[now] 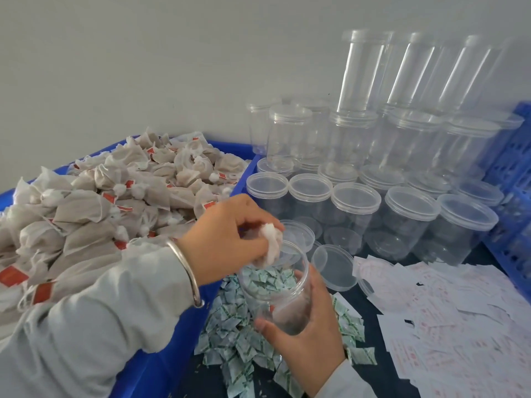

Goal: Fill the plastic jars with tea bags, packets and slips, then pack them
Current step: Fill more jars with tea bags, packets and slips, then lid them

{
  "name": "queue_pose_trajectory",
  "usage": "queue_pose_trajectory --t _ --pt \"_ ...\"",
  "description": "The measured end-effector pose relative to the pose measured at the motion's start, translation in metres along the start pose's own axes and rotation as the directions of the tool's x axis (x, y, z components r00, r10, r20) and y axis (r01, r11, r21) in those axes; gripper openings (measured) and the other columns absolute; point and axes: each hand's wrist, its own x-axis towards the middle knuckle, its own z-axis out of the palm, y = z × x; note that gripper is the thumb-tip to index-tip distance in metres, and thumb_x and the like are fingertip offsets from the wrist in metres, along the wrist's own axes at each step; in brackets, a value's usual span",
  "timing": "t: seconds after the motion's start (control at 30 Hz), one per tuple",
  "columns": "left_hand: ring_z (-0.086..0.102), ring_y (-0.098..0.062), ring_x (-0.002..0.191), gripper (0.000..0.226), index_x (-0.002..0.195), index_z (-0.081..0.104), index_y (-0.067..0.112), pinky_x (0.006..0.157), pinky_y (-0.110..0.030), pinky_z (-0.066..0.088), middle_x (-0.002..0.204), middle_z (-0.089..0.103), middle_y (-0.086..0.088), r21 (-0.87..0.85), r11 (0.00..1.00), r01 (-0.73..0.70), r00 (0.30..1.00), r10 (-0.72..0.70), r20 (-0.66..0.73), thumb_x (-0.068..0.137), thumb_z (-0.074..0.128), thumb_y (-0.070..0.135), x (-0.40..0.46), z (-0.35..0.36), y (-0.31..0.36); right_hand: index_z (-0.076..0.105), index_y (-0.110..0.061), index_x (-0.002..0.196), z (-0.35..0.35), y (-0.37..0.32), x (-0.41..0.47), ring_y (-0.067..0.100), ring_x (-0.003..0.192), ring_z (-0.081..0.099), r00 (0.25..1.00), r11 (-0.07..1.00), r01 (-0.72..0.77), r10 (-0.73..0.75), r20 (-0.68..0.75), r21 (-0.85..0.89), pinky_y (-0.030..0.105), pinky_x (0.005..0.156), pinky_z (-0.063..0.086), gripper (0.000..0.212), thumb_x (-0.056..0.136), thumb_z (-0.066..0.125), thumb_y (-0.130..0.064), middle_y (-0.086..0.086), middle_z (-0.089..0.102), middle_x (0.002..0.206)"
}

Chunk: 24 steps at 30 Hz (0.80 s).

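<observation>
Right hand (301, 326) wraps the lower body of an open clear jar (275, 285), tilted with its mouth toward the other hand. Left hand (227, 237) sits just above the mouth, fingertips pinching a white tea bag (270, 248) that is partly past the rim. Something pale already lies at the jar bottom; cannot tell what.

Behind the left forearm: blue crate (178, 326) heaped with tea bags (115, 202). Under and beside the right hand: loose green-and-white packets (232, 337). Outboard of the right hand: spread of printed slips (448, 314). Beyond both hands: loose lids (334, 267) and ranks of lidded empty jars (408, 216).

Risks, as judged:
- The bag could catch on the rim and fall among the packets if it is let go before it clears.
- The tilted jar could spill its contents if the grip loosens.
- The left sleeve, near the heap, could drag bags over the crate edge.

Writing: bags carry small red tags, slips carry reddish print, packets carry green print; none legible.
</observation>
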Motion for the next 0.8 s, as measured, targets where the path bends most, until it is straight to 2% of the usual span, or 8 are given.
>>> queue_pose_trajectory --t 0.13,0.23,0.33,0.4,0.47,0.57,0.67,0.8 --pt "0.060 -0.007 0.084 0.014 0.087 0.073 0.021 0.079 -0.024 0.047 0.087 0.063 0.010 0.173 0.968 -0.183 0.976 0.157 0.154 0.073 0.072 0.019 -0.005 0.014 0.001 0.025 -0.041 0.143 0.000 -0.001 0.002 0.003 0.132 0.040 0.999 0.993 -0.050 0.050 0.001 0.110 0.040 0.110 0.038 0.122 0.039 0.081 -0.071 -0.016 0.042 0.142" --pt "0.058 -0.004 0.091 0.018 0.090 0.069 0.028 0.083 -0.020 0.045 0.089 0.064 0.016 0.182 0.958 -0.223 0.961 0.184 0.205 0.073 0.066 0.034 -0.007 0.016 0.001 0.025 -0.044 0.142 0.000 0.001 0.002 0.002 0.132 0.040 0.998 0.989 -0.063 0.063 0.009 0.137 0.041 0.110 0.038 0.119 0.042 0.085 -0.065 -0.018 0.041 0.143" --pt "0.058 0.008 0.092 0.017 0.086 0.062 0.043 0.082 -0.006 0.042 0.091 0.064 0.023 0.074 0.994 -0.081 0.989 0.070 0.133 0.071 0.058 0.049 -0.003 0.008 0.000 0.024 -0.048 0.142 0.001 0.002 0.002 0.004 0.134 0.038 0.999 0.995 -0.037 0.036 0.011 0.092 0.041 0.110 0.037 0.112 0.048 0.085 -0.058 -0.019 0.041 0.143" --pt "0.058 0.012 0.084 0.004 0.081 0.062 0.043 0.073 -0.003 0.042 0.087 0.065 0.026 0.034 0.999 0.042 0.999 -0.042 -0.002 0.077 0.061 0.044 0.005 -0.001 -0.007 0.023 -0.052 0.140 0.000 0.004 0.002 0.007 0.135 0.037 0.999 0.995 -0.042 0.041 0.015 0.086 0.043 0.110 0.036 0.111 0.049 0.085 -0.058 -0.020 0.039 0.144" --pt "0.057 0.008 0.076 0.007 0.085 0.063 0.039 0.066 -0.006 0.040 0.081 0.064 0.024 0.179 0.973 0.143 0.981 -0.117 -0.153 0.082 0.060 0.033 0.015 -0.013 -0.021 0.021 -0.057 0.138 0.000 0.005 0.001 0.004 0.135 0.036 0.998 0.995 -0.058 0.057 0.015 0.079 0.042 0.111 0.035 0.111 0.046 0.084 -0.063 -0.024 0.037 0.143" --pt "0.053 -0.009 0.093 0.025 0.111 0.062 0.025 0.081 -0.022 0.039 0.112 0.059 0.007 0.447 0.833 0.326 0.938 -0.228 -0.259 0.087 0.060 0.028 0.026 -0.033 -0.048 0.019 -0.062 0.135 -0.001 0.006 0.000 -0.001 0.136 0.032 0.998 0.996 -0.065 0.064 0.018 0.053 0.041 0.113 0.033 0.112 0.042 0.080 -0.072 -0.031 0.032 0.143" --pt "0.052 -0.026 0.115 0.043 0.128 0.052 0.021 0.095 -0.036 0.043 0.133 0.050 -0.006 0.622 0.651 0.436 0.893 -0.397 -0.211 0.087 0.058 0.030 0.031 -0.039 -0.072 0.018 -0.065 0.133 -0.002 0.006 -0.002 -0.004 0.135 0.030 0.998 0.998 -0.060 0.059 0.010 0.037 0.039 0.114 0.031 0.109 0.044 0.081 -0.068 -0.032 0.031 0.143" --pt "0.043 -0.026 0.128 0.045 0.140 0.037 0.020 0.105 -0.037 0.036 0.144 0.041 -0.007 0.910 0.361 0.205 0.804 -0.593 0.054 0.098 0.040 0.035 0.036 -0.028 -0.095 0.016 -0.068 0.130 -0.002 0.003 -0.003 -0.004 0.135 0.030 0.999 0.998 -0.050 0.050 0.016 0.037 0.039 0.114 0.032 0.106 0.046 0.081 -0.065 -0.031 0.031 0.143"
